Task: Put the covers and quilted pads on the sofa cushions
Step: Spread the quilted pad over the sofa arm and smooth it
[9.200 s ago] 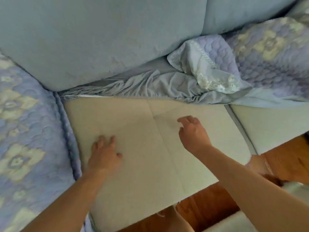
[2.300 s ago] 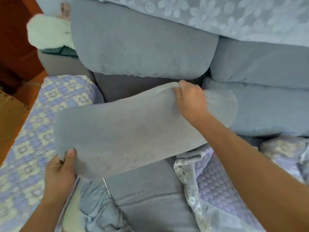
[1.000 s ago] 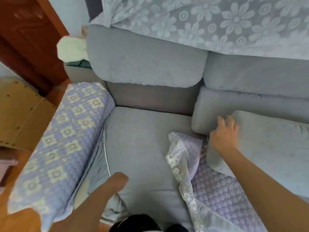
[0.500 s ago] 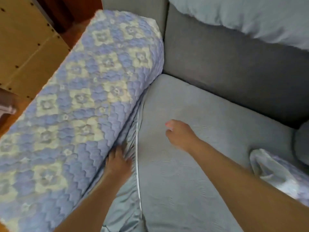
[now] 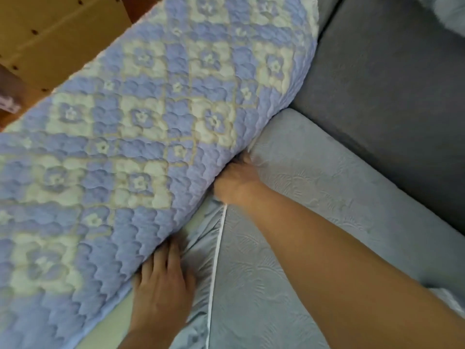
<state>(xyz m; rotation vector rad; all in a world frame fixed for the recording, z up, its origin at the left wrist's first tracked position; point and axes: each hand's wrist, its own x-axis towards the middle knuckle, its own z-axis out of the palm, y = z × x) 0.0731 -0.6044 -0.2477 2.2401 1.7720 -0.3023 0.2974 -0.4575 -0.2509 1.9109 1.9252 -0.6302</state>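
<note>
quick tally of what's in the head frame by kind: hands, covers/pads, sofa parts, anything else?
Hands: 2, left hand and right hand
Quilted pads: 1, blue-and-cream quilted pad over the armrest
Covers: 1, light blue seat cushion cover with white piping
Sofa parts: 1, grey sofa back
Other: 1, wooden panel
Total: 6

lavender-and-cream floral quilted pad (image 5: 141,137), pale grey-blue embossed cover (image 5: 314,187) (white piping), dark grey sofa back (image 5: 392,91).

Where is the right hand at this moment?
In the head view's centre, the right hand is pushed into the gap between the quilted armrest pad and the seat cushion cover.
</note>
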